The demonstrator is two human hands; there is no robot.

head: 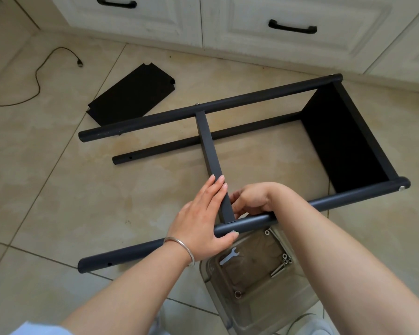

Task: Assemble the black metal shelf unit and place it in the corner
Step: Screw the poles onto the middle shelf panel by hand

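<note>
Left hand (203,223) flat with straight fingers (215,187), right hand (252,199) curled.

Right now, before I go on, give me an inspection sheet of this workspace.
Surface: beige tiled floor.
Job's things: part-built shelf frame on its side; loose shelf panel behind.
Clutter: clear tray with wrench and bolts.
Grippers: left hand flat on crossbar, thumb at bolt; right hand curled at the joint.
Cables: black cable lying loose.
Surroundings: white cabinets.

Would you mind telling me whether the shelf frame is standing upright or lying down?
Lying down: the shelf frame rests on the tiled floor, its posts running horizontally.
</note>
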